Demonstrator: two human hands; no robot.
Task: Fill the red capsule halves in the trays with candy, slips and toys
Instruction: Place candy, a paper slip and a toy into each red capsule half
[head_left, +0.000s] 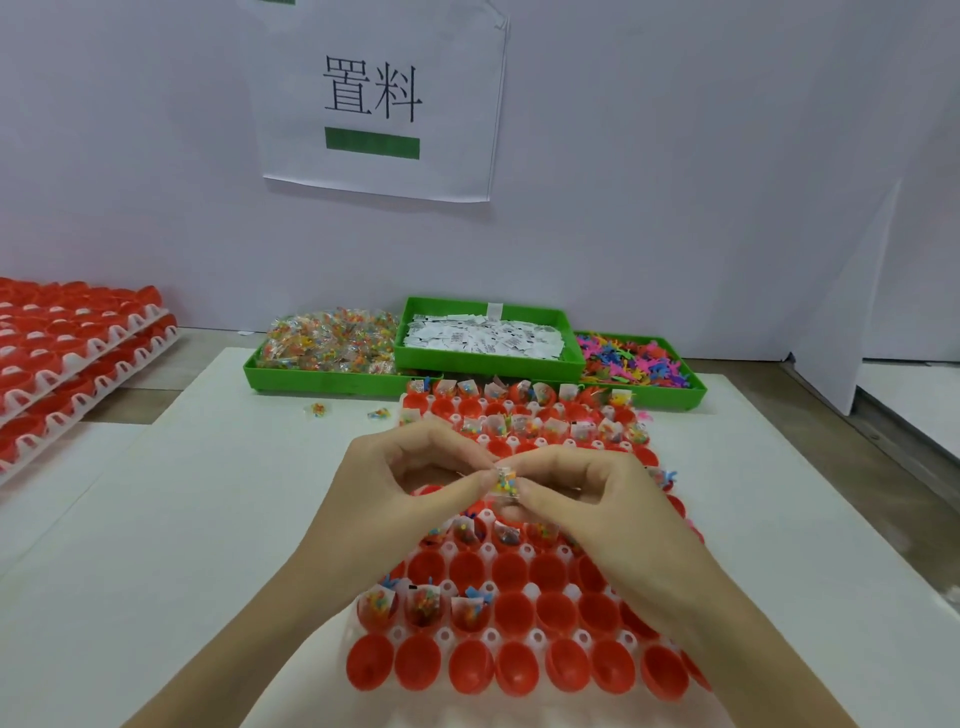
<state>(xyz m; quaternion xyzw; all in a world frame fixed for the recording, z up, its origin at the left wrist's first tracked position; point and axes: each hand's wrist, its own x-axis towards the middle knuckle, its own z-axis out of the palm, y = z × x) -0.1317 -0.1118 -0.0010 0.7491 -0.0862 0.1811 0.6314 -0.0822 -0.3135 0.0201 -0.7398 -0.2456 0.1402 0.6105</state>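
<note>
A white tray (530, 592) of red capsule halves (511, 571) lies in front of me. Its far rows and a few near-left cups hold candy packets, slips and toys; other cups are empty. Over the tray's middle, my left hand (410, 478) and my right hand (587, 493) meet and together pinch a small clear candy packet (505, 482) with coloured beads. Behind the tray stand three green bins: candy packets (327, 343), white paper slips (483, 335) and coloured plastic toys (634, 361).
Stacked trays of red capsule halves (67, 358) sit at the far left. Two loose candy packets (318, 409) lie on the white mat by the candy bin. A white wall with a paper sign (379, 98) rises behind the bins.
</note>
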